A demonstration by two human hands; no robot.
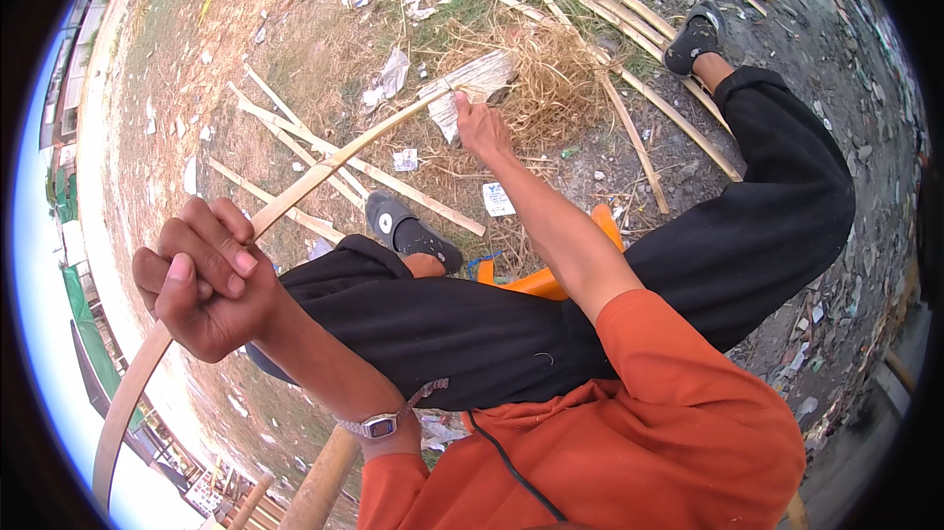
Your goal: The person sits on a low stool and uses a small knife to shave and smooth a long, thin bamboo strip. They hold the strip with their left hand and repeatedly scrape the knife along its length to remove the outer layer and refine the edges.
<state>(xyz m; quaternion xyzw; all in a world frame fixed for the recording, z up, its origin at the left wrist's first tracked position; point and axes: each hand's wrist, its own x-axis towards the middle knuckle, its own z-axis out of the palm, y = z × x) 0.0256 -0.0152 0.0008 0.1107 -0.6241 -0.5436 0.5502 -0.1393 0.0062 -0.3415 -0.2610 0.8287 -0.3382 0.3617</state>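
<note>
A long, pale bamboo strip point(339, 158) runs up and to the right across my front, curving down past my left wrist at its lower end. My left hand point(206, 279) is closed round it, fingers curled and raised near me. The strip's far end reaches the thumb of my right hand point(482, 129), whose fingers are curled in. What else that hand may hold is hidden. Beneath it lies a weathered, pale wooden block point(482, 78) on the ground. Just right of the block is a heap of curly, straw-coloured shavings point(560, 83).
Split strips point(423, 201) lie crossed on the left, and longer ones point(639, 83) at the far right. My legs point(747, 225) spread either side of something orange point(541, 284). Scraps of litter point(388, 78) dot the dirt. Thick poles point(324, 481) stand at the lower left.
</note>
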